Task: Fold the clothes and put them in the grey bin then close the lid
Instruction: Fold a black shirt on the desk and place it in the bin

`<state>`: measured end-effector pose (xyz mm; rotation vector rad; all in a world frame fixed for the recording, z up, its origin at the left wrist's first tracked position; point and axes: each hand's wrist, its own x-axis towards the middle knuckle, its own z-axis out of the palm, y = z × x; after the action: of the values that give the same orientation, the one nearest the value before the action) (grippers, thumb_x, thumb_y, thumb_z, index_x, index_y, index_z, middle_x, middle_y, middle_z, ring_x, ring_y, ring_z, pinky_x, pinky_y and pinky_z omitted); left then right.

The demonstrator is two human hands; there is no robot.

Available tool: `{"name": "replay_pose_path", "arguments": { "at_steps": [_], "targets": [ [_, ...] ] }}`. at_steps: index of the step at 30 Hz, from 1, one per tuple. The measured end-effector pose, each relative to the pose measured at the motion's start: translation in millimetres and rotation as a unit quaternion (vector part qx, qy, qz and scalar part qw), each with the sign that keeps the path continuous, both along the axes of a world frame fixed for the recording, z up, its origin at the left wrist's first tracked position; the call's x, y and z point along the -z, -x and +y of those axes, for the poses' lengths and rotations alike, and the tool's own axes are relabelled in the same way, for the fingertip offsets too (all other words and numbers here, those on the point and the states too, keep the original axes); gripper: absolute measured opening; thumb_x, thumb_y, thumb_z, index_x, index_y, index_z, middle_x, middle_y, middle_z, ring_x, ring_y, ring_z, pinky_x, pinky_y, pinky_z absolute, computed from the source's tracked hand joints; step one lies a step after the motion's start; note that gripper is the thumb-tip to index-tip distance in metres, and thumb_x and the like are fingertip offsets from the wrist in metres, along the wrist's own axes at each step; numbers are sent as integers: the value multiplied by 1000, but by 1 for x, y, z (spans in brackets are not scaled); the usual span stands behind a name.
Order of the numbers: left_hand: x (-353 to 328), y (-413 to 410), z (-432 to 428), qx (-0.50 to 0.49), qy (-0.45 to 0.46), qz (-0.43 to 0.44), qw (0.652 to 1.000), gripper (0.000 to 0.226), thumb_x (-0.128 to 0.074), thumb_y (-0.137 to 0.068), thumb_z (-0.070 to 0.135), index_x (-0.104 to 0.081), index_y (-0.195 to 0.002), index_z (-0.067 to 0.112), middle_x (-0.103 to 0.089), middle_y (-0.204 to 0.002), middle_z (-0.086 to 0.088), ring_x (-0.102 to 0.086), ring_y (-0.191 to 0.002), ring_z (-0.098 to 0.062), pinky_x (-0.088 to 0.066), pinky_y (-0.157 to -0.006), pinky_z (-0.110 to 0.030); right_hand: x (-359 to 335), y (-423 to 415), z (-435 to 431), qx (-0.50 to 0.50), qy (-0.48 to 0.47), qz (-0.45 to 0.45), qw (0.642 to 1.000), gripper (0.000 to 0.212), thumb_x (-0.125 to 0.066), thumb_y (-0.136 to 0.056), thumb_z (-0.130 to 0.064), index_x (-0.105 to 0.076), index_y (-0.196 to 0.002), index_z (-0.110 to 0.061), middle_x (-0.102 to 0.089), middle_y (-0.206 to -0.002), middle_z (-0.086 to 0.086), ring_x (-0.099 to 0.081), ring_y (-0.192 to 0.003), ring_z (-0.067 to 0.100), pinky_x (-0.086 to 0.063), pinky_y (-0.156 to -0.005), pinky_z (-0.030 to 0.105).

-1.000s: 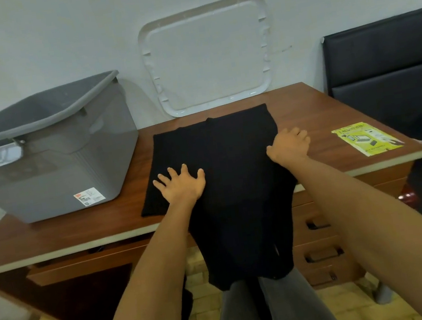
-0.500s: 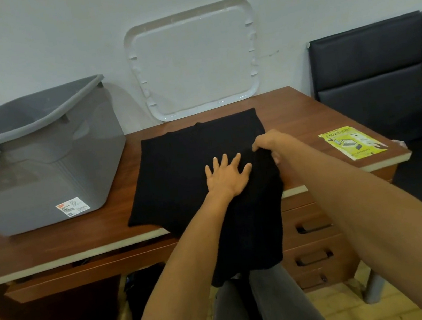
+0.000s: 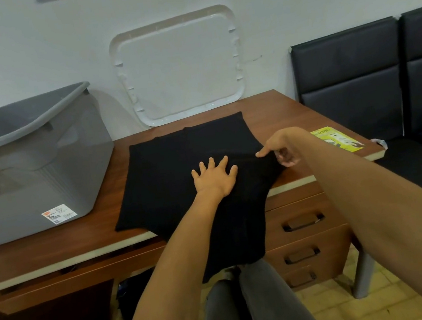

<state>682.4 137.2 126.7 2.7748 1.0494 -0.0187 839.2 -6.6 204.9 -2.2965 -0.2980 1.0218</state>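
The garment (image 3: pixel 178 164) is seen to be black cloth, matt, with fine ribbing shown where it hangs. The worktop (image 3: pixel 53 244) is finished in reddish wood, smooth and faintly glossy, and edged with a pale strip. The bin (image 3: pixel 43 170) is moulded in smooth grey half-clear plastic, with a paper label (image 3: pixel 59 214) stuck on. The lid (image 3: pixel 181 69) is made of white, slightly shiny plastic. The chairs (image 3: pixel 349 72) are covered in black leather-like padding. The leaflet (image 3: pixel 337 139) is printed on yellow paper.

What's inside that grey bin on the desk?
Only bare inner walls show below the rim of the grey bin; no clothes rise into view. Its floor is hidden by the near wall, so I cannot tell whether it is empty.
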Motion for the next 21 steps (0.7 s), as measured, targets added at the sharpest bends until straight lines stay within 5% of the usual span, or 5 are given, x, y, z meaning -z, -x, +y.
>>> {"name": "replay_pose_path", "arguments": {
  "at_steps": [2, 7, 13, 17, 21],
  "targets": [
    [-3, 0, -5, 0, -14, -14, 1000, 64, -31, -104, 61, -24, -161, 34, -21, -169, -11, -13, -156, -40, -11, -123, -63, 1, 1, -7, -17, 17, -3, 1000, 41, -79, -89, -33, -54, -104, -6, -47, -65, 5, -44, -59, 14, -49, -64, 28],
    [-4, 4, -18, 65, 7, -15, 998, 66, -31, -103, 65, -16, -162, 41, -12, -171, -7, -6, -156, -41, -7, -122, -67, 6, 6, -10, -49, 39, -158, 985, 47, -76, -91, -37, -61, -118, -3, -62, -97, 11, -61, -84, 23, -58, -92, 39],
    [-8, 23, -23, 57, 57, 31, 996, 67, -21, -100, 73, -5, -161, 48, 2, -172, -1, 7, -156, -39, 4, -121, -65, -2, 32, -15, -132, 96, -135, 977, 39, -61, -102, -29, -52, -131, -5, -54, -101, 9, -53, -81, 21, -51, -100, 37],
    [-7, 47, -19, 42, 54, 43, 997, 67, -20, -101, 72, -6, -162, 46, 2, -172, -2, 7, -157, -37, 3, -123, -63, -7, 48, -17, -177, 135, -163, 961, 54, -60, -103, -26, -41, -148, -2, -51, -136, 16, -60, -107, 25, -48, -107, 37],
    [0, 75, -18, 40, 52, 20, 998, 67, -19, -101, 72, -7, -162, 46, 0, -172, -2, 6, -157, -34, 3, -124, -61, 2, 61, -24, -165, 161, -305, 924, 49, -69, -92, -19, -53, -136, -4, -56, -126, 18, -58, -114, 36, -51, -95, 43]
  ]
}}
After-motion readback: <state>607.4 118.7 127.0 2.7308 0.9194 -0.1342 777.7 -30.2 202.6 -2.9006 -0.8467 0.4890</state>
